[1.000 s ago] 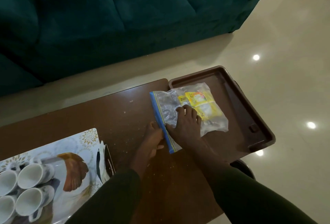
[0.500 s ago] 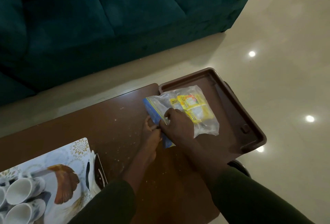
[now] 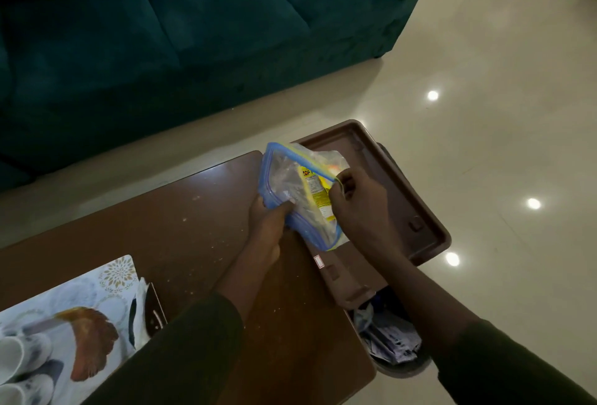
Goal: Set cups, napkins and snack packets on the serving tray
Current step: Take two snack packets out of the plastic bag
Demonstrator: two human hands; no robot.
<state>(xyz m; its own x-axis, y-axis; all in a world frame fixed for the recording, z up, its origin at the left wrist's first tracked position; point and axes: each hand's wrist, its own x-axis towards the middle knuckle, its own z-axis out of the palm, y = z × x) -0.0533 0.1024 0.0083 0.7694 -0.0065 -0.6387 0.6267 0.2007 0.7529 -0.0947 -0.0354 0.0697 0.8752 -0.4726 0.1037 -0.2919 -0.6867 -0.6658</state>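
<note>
A clear zip bag [image 3: 290, 185] with a blue seal holds yellow snack packets [image 3: 315, 193]. It is lifted above the left part of the brown serving tray [image 3: 429, 236], its mouth pulled open. My left hand [image 3: 268, 214] grips the near lip of the bag. My right hand [image 3: 355, 201] pinches the far lip. White cups [image 3: 19, 353] lie on their sides on a patterned tray [image 3: 90, 291] at the lower left. White napkins [image 3: 140, 307] stand beside a dark holder at that tray's right edge.
The brown wooden table [image 3: 161, 217] carries both trays; the serving tray overhangs its right end. A bin with crumpled paper [image 3: 391, 343] stands below that end. A dark green sofa [image 3: 193, 33] runs along the far side. Glossy beige floor lies to the right.
The bag lay flat on the tray with both hands at its seal; now it is lifted and its mouth is pulled apart between my hands. The view has shifted.
</note>
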